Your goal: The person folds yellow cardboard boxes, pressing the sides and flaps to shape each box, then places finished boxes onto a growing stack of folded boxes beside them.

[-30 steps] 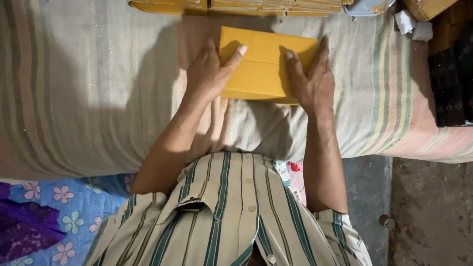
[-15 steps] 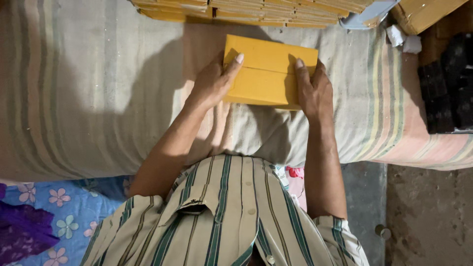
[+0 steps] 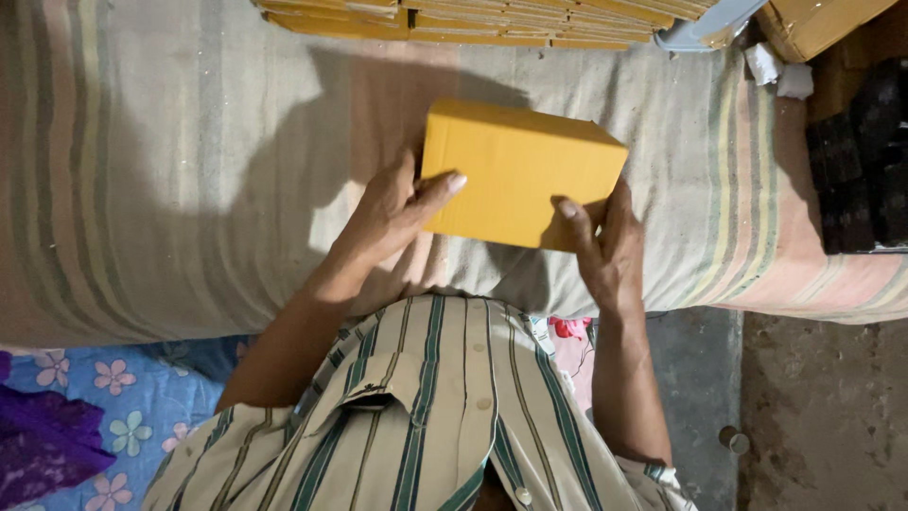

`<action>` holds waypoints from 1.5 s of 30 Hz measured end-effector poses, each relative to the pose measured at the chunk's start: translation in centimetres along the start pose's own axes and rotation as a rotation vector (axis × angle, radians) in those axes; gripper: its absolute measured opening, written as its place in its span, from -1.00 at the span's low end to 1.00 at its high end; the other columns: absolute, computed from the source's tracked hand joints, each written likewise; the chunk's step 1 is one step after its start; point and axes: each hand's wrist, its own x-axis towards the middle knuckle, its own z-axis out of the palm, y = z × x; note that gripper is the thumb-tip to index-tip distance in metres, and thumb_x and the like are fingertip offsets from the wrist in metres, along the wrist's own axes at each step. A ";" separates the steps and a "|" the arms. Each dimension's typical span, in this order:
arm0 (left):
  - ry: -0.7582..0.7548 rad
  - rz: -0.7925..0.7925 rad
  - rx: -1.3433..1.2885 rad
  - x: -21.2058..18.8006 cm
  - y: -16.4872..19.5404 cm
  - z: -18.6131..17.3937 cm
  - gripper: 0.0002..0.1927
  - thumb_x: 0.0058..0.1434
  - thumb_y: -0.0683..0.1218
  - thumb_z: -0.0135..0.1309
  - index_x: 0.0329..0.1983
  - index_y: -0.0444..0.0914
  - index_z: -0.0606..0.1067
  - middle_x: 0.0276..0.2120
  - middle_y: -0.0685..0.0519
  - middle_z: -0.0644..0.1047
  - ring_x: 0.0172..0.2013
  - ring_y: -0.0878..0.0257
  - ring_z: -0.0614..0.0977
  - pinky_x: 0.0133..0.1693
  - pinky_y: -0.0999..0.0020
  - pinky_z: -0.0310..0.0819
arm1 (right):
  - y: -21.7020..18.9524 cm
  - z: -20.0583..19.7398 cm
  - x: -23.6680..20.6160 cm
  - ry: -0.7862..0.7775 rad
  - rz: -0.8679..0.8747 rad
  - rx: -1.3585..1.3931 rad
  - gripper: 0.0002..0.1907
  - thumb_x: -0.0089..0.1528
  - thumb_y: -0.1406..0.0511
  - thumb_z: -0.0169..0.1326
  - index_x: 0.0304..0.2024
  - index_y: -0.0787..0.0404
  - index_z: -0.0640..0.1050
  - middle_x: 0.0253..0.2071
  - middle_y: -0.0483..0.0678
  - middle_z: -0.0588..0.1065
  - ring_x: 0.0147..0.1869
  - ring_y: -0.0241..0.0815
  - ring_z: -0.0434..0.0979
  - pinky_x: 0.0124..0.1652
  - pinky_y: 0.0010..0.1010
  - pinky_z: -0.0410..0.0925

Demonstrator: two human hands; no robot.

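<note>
Above the striped cloth (image 3: 189, 189) — left hand (image 3: 392, 213) and right hand (image 3: 605, 251), fingers clasped round the yellow box (image 3: 520, 170).

One yellow cardboard box (image 3: 515, 175), two hands, left hand (image 3: 392, 213), right hand (image 3: 605, 251), one striped cloth (image 3: 170, 180), one stack of flat yellow cardboard (image 3: 473, 17), one floral blue mat (image 3: 113, 416)

You hold the box (image 3: 518, 175) between your left hand (image 3: 392, 213) and right hand (image 3: 605, 251), over the cloth (image 3: 170, 189), with the stacked cartons (image 3: 473, 17) beyond.

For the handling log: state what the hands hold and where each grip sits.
Both hold the yellow cardboard box: left hand at its left edge, right hand at its lower right corner.
</note>
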 end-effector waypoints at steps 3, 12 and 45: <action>0.007 0.130 -0.044 -1.4 -0.3 0.5 -0.24 0.40 0.14 0.05 0.46 -0.37 0.09 0.16 -0.26 0.52 0.07 -0.04 0.69 0.03 0.19 0.67 | 1.2 0.5 -0.9 0.036 -0.040 0.032 -0.36 0.37 0.20 0.18 0.38 0.36 0.26 0.05 0.10 0.57 0.11 -0.11 0.62 0.07 -0.34 0.49; 0.294 0.728 0.552 1.7 -5.1 0.5 -0.37 0.45 -0.25 0.05 0.51 -0.28 0.10 0.49 -0.25 0.17 0.52 -0.16 0.20 0.50 -0.01 0.26 | 6.0 1.4 -0.4 -0.032 -0.343 0.504 -0.11 0.30 0.25 0.28 0.53 0.23 0.06 0.45 0.04 0.19 0.59 -0.08 0.17 0.54 -0.16 0.08; 0.169 0.315 -0.779 2.5 -9.9 5.5 -0.10 0.38 0.06 0.06 0.63 -0.33 -0.05 0.53 -0.14 0.15 0.48 0.11 0.24 0.49 0.21 0.11 | 10.8 2.3 8.3 -0.208 -0.039 0.883 -0.45 0.35 0.48 0.05 0.39 0.30 0.27 0.39 0.04 0.32 0.53 -0.08 0.30 0.50 -0.24 0.19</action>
